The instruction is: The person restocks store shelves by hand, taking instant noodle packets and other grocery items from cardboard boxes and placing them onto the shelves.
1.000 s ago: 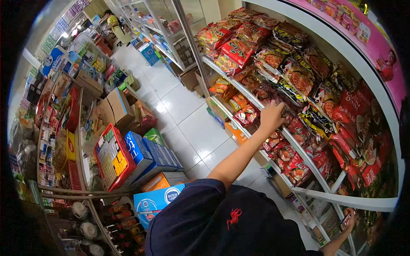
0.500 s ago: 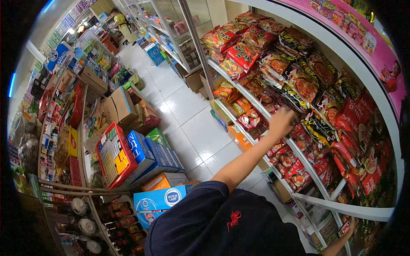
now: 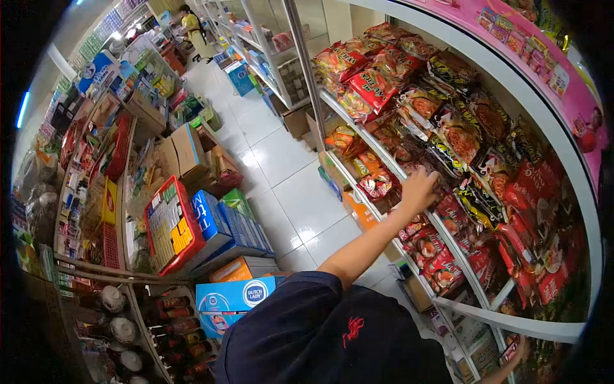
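Observation:
My left hand (image 3: 420, 191) is at the front rail of the upper shelf (image 3: 377, 152), fingers apart and holding nothing that I can see. Just beyond it lie black-and-yellow noodle packs (image 3: 448, 157) and a brownish-red pack partly hidden by the fingers. Red noodle packs (image 3: 441, 269) fill the level below. At the lower right, my right hand (image 3: 523, 351) is closed around a small flat thing (image 3: 510, 351) with a dark edge and a reddish face, too small to name. Red-and-yellow noodle packs (image 3: 372, 89) are heaped at the shelf's far end.
A white cabinet frame (image 3: 511, 317) curves around the shelves on my right. A tiled aisle (image 3: 291, 185) runs ahead, with a person (image 3: 192, 29) at its far end. Cartons, a red basket (image 3: 197, 240) and a blue Dutch Lady carton (image 3: 236, 296) line the left side.
My left hand has drawn back slightly from the dark packs toward the shelf rail, its fingers more visible. My right hand has shifted a little lower in view. The far person has turned or shifted.

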Demonstrator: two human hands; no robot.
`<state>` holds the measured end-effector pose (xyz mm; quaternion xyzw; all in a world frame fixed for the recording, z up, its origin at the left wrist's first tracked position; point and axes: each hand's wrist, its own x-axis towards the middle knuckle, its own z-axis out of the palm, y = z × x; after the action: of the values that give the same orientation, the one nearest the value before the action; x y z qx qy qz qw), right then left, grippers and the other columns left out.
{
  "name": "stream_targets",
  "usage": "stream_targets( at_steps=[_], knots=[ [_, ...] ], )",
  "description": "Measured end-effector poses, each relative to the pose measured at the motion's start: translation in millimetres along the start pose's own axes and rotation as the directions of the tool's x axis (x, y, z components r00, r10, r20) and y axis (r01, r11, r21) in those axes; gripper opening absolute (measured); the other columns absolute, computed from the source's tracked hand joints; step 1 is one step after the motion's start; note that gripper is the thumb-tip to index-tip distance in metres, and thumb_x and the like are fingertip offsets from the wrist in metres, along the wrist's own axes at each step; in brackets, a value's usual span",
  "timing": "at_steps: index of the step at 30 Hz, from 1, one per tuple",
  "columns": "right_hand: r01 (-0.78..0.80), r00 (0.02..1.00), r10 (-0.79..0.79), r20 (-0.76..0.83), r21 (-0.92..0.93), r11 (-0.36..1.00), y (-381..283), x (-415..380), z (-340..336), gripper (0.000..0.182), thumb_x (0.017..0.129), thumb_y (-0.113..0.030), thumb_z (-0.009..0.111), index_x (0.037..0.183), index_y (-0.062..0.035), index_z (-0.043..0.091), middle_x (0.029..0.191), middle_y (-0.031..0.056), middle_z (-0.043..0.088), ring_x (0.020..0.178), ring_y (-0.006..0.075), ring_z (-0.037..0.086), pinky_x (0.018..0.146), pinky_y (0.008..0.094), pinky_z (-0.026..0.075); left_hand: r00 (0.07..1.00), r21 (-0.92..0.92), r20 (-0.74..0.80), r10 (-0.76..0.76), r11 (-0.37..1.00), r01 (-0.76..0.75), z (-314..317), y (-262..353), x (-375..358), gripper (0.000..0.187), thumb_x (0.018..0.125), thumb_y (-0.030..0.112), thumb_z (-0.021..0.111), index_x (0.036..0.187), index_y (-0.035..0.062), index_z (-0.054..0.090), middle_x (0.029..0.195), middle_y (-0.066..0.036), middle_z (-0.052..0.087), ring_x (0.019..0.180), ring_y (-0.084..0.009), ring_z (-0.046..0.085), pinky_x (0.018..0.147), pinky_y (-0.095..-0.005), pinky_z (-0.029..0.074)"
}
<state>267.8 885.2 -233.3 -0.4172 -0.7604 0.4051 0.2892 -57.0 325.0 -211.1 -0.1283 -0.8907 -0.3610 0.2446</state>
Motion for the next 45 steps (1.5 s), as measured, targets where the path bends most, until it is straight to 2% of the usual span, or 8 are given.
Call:
stream_targets(
  at_steps=[10, 19, 26, 32, 36, 40, 43, 45],
  knots=[
    [0.177, 0.93, -0.322, -0.178, -0.551, 0.816, -22.5, -19.7, 35.0, 0.029, 0.085, -0.025, 0.053, 0.093, 0.0027, 0.054, 0.085, 0.0146, 0.061, 0.074, 0.0248, 0.059, 0.071, 0.0329, 0.048, 1.0, 0.051, -0.004, -0.005, 0.999, 0.005, -4.0, -6.4, -6.0, 0.041, 0.054, 0.011, 0.066, 0.091, 0.0121, 0.05, 0.087, -0.012, 0.046, 0.083, -0.0314, 0.05, 0.064, -0.0422, 0.044],
    [0.509, 0.745, -0.487, 0.456, 0.083, 0.857, -105.2, -263.9, 166.8, 0.007, 0.072, -0.002, 0.06, 0.079, -0.0007, 0.059, 0.076, 0.0123, 0.056, 0.073, 0.0249, 0.053, 0.068, 0.0308, 0.042, 0.883, -0.178, 0.346, 0.317, 0.946, -0.27, 19.0, 65.5, -45.3, 0.035, 0.058, 0.012, 0.062, 0.092, 0.0123, 0.053, 0.085, -0.012, 0.05, 0.084, -0.031, 0.052, 0.067, -0.0413, 0.044],
    [0.422, 0.881, -0.41, 0.238, -0.003, 0.906, -105.2, -232.5, 148.8, 0.012, 0.071, -0.002, 0.06, 0.083, -0.0022, 0.058, 0.085, 0.011, 0.057, 0.084, 0.0249, 0.053, 0.075, 0.0331, 0.041, 0.987, 0.243, -0.001, -0.16, 0.957, 0.156, -17.2, -35.1, 12.8, 0.033, 0.06, 0.019, 0.069, 0.087, 0.0093, 0.053, 0.084, -0.014, 0.054, 0.073, -0.0352, 0.054, 0.058, -0.0445, 0.043],
    [0.497, 0.852, -0.523, -0.022, -0.275, 0.823, -92.9, -204.0, 133.5, 0.034, 0.068, -0.003, 0.058, 0.101, -0.0044, 0.051, 0.106, 0.014, 0.048, 0.103, 0.0319, 0.043, 0.091, 0.04, 0.032, 0.885, -0.005, 0.392, 0.252, 0.962, -0.272, 18.7, 73.6, -46.4, 0.039, 0.058, 0.023, 0.071, 0.091, 0.013, 0.053, 0.094, -0.013, 0.054, 0.087, -0.0325, 0.053, 0.069, -0.0415, 0.045],
    [0.466, 0.812, -0.569, -0.129, -0.443, 0.766, -55.3, -144.3, 87.0, 0.035, 0.068, -0.011, 0.062, 0.1, -0.0039, 0.052, 0.102, 0.0136, 0.051, 0.101, 0.0316, 0.044, 0.089, 0.0393, 0.033, 0.935, -0.019, 0.205, 0.29, 0.956, -0.293, 10.1, 27.0, -20.8, 0.038, 0.06, 0.023, 0.07, 0.094, 0.0116, 0.055, 0.093, -0.01, 0.057, 0.086, -0.0286, 0.055, 0.066, -0.0388, 0.047],
    [0.122, 0.821, -0.376, -0.43, -0.512, 0.851, -15.1, -59.9, -1.1, 0.032, 0.074, -0.024, 0.062, 0.097, -0.002, 0.057, 0.094, 0.0161, 0.057, 0.09, 0.0304, 0.052, 0.082, 0.0356, 0.038, 0.973, 0.238, 0.151, -0.174, 0.962, 0.135, -13.6, -1.7, 12.4, 0.037, 0.06, 0.019, 0.07, 0.094, 0.011, 0.056, 0.092, -0.011, 0.058, 0.08, -0.0296, 0.057, 0.066, -0.0393, 0.047],
    [0.075, 0.888, -0.306, -0.344, -0.547, 0.834, 23.5, -4.1, -31.7, 0.04, 0.075, -0.035, 0.061, 0.096, -0.001, 0.059, 0.096, 0.0154, 0.059, 0.089, 0.0276, 0.054, 0.08, 0.0332, 0.04, 0.911, -0.028, 0.349, 0.219, 0.974, -0.223, 20.9, 48.9, -19.3, 0.038, 0.061, 0.019, 0.07, 0.095, 0.0089, 0.056, 0.097, -0.014, 0.057, 0.093, -0.0311, 0.053, 0.077, -0.0391, 0.044],
    [-0.058, 0.998, 0.057, -0.018, -0.091, 0.994, 21.5, 11.1, -33.9, 0.048, 0.072, -0.042, 0.062, 0.097, -0.0016, 0.059, 0.098, 0.013, 0.059, 0.093, 0.0242, 0.053, 0.081, 0.0317, 0.04, 0.844, -0.088, 0.42, 0.334, 0.941, -0.328, 35.7, 58.5, -30.4, 0.039, 0.061, 0.018, 0.07, 0.096, 0.0082, 0.056, 0.1, -0.015, 0.057, 0.097, -0.0313, 0.052, 0.08, -0.0388, 0.043]
  ],
)
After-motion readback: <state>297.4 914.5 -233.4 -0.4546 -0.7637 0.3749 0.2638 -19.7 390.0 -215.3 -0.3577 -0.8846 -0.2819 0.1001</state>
